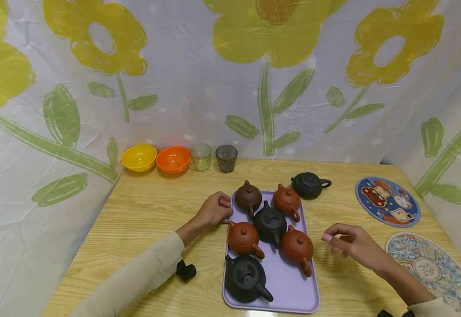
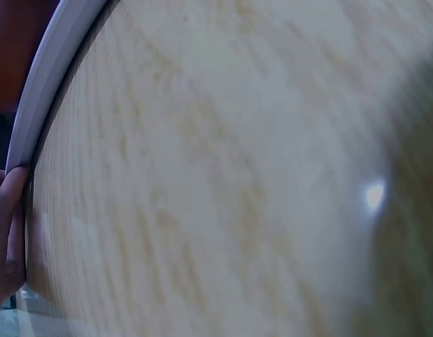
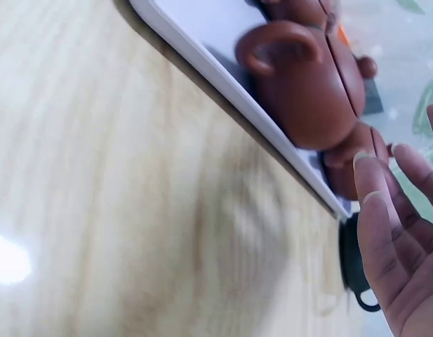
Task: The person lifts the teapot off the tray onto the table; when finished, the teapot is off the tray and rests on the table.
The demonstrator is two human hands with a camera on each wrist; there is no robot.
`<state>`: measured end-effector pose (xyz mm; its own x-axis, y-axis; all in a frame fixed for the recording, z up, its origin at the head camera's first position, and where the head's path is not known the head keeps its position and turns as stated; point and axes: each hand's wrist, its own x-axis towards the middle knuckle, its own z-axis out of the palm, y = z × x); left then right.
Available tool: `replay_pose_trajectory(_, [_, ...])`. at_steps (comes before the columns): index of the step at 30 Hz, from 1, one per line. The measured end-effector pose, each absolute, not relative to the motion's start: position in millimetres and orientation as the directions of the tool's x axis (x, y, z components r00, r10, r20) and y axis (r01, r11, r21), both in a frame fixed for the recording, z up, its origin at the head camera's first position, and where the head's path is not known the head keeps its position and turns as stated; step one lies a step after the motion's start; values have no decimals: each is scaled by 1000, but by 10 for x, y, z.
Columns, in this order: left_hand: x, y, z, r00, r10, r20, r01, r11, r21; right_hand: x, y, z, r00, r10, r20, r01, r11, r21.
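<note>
A lilac tray [image 1: 273,281] lies on the table with several small teapots on it. At its far left sits a dark brown teapot [image 1: 248,196], beside a red-brown teapot [image 1: 287,200]. A black teapot [image 1: 270,224] stands in the middle, between two more red-brown teapots [image 1: 243,237] [image 1: 298,246]; another black teapot [image 1: 244,278] fills the near left corner. My left hand [image 1: 215,208] grips the tray's left rim with its fingers, also seen at the rim [image 2: 35,105] in the left wrist view. Right of the tray, my right hand [image 1: 349,243] hovers apart from it, fingers loosely bent, holding nothing.
One black teapot [image 1: 309,185] stands off the tray at the far right. Yellow bowl [image 1: 139,158], orange bowl [image 1: 173,160], clear glass [image 1: 200,157] and dark glass [image 1: 226,158] line the back. Two round mats [image 1: 388,201] [image 1: 428,268] lie on the right.
</note>
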<state>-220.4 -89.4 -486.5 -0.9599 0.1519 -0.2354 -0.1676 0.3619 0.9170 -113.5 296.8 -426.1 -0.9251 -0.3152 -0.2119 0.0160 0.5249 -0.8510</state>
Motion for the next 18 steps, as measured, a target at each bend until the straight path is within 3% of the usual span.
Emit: replay_pose_trajectory(18, [-2201,-880,-4846,-958,156,-241,-172,360,917,-829,2746,-4447,-874,-414,-256,60,431,-900])
